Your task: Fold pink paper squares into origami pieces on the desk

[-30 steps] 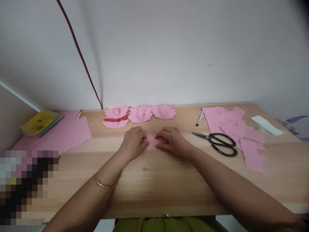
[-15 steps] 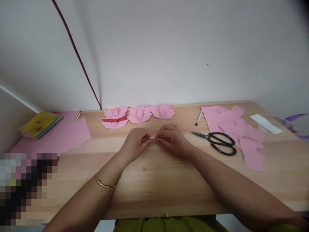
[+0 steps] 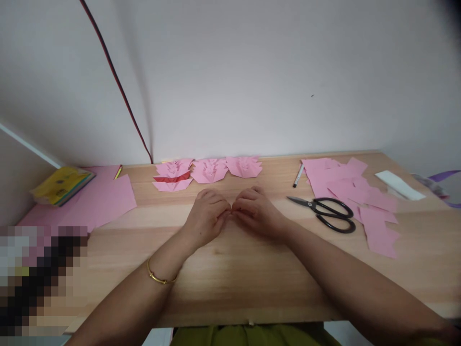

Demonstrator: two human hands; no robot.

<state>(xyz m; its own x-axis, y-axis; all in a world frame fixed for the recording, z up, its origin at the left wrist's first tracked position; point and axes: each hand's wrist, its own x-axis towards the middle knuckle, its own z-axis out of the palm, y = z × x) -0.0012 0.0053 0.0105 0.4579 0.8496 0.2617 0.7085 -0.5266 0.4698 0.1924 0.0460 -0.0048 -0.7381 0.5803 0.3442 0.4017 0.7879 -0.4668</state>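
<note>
My left hand (image 3: 209, 214) and my right hand (image 3: 255, 210) meet over the middle of the table, fingers curled and fingertips pressed together. Between them they pinch a small red piece of paper, now almost wholly hidden by the fingers. Beyond my hands stands a row of pink paper cutouts (image 3: 209, 171) with jagged cut edges. A red paper strip (image 3: 172, 178) lies across the leftmost ones. To the right of my right hand rest black-handled scissors (image 3: 320, 211), blades pointing left.
Pink paper scraps (image 3: 378, 226) overlap right of the scissors, near a pen (image 3: 297, 176) and a folded white strip (image 3: 399, 185). At left, a yellow packet (image 3: 63, 185) lies on pink sheets (image 3: 111, 204) beside a pencil (image 3: 118, 172). A cable (image 3: 117, 79) runs down the wall.
My hands have closed together, fingertips now touching. The red edge that showed between them is covered. The view has shifted slightly; the things on the table lie as before.
</note>
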